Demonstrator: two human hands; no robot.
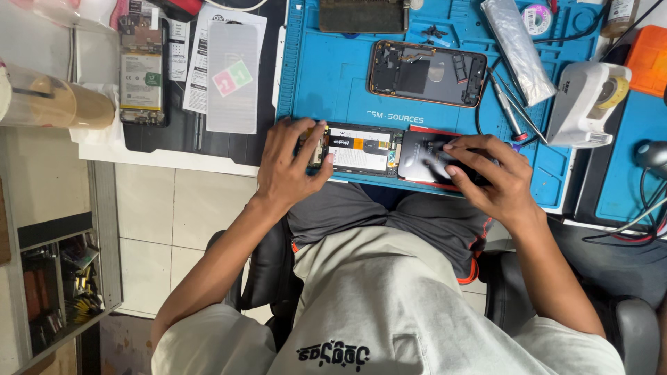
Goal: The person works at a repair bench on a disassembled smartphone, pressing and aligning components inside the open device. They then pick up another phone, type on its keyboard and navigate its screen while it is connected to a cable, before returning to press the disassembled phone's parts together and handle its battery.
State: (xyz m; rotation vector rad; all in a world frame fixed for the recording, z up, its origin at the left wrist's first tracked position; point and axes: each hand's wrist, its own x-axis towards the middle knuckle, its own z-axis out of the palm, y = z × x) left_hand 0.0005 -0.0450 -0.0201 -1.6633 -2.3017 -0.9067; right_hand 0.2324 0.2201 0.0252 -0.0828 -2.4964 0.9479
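Left hand [288, 163] grips end of opened phone [358, 149] at near edge of blue mat [326, 76] on counter. Right hand [486, 177] holds dark back cover [431, 156], fingers pressing it, just beside phone.

Opened phone [361, 149], back off, lies flat w/ long side along the near edge of the blue mat [326, 83]. Insides show: black battery w/ white label & orange strip, circuit bits at its left end. Just right of it, touching or nearly so, the dark glossy back cover [425, 156] w/ red rim, lying flat, partly hidden under fingers.
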